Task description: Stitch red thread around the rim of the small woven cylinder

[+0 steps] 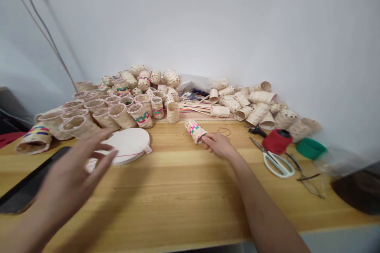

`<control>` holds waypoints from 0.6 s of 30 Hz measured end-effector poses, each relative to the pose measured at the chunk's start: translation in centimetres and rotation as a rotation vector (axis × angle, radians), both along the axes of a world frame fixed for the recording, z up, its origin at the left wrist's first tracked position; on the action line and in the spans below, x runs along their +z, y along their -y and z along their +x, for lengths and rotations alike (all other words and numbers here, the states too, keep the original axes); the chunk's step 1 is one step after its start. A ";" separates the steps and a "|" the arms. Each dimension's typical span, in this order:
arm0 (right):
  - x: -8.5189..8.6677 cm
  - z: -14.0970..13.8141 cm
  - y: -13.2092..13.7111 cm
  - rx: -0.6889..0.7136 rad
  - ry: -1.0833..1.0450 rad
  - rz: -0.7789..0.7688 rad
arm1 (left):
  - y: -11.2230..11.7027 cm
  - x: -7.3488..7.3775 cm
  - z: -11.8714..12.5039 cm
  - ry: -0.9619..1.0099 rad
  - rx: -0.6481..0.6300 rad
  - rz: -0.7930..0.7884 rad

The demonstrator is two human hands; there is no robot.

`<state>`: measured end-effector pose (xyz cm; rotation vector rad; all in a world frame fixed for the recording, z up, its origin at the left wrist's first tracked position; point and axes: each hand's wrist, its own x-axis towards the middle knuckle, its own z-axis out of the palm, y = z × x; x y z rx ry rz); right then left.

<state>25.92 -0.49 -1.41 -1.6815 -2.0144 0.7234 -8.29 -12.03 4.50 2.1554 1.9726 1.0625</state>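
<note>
A small woven bamboo basket [195,131] with pink and green squares lies tilted at the middle of the table. My right hand [218,144] grips its near rim between thumb and fingers. Over the left side hovers my left hand [69,170], fingers apart and holding nothing that I can see. Just beyond it is a flat white roll of tape [130,142] with a loose end, partly covered by the fingers. A thin red line runs across the roll; I cannot tell whether it is thread. Loose red thread [225,131] lies behind my right hand.
Several finished-looking baskets [121,114] crowd the back left; plain woven tubes [258,114] pile up back right. Thin bamboo strips [196,107] lie between. Scissors [277,162], a red thread spool [277,141], a green ring [310,148] and glasses [310,184] sit right. A dark phone [29,182] lies left.
</note>
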 end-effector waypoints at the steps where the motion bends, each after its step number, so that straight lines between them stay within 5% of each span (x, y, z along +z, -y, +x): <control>1: 0.5 -0.1 0.4 0.008 0.050 0.028 | -0.2 0.7 2.7 0.033 -0.111 -0.061; 6: 5.9 0.6 3.4 -0.060 0.271 0.266 | -5.6 0.6 13.1 0.024 -0.501 -0.179; 10: 9.0 4.1 5.9 -0.136 0.485 0.598 | -11.1 -1.3 16.8 0.015 -0.482 -0.208; 13: 7.5 8.8 7.4 -0.217 0.571 0.514 | -13.0 -2.6 17.3 0.021 -0.454 -0.277; 18: 1.4 16.7 9.6 -0.264 0.684 0.346 | -13.5 -4.7 16.1 0.093 -0.442 -0.344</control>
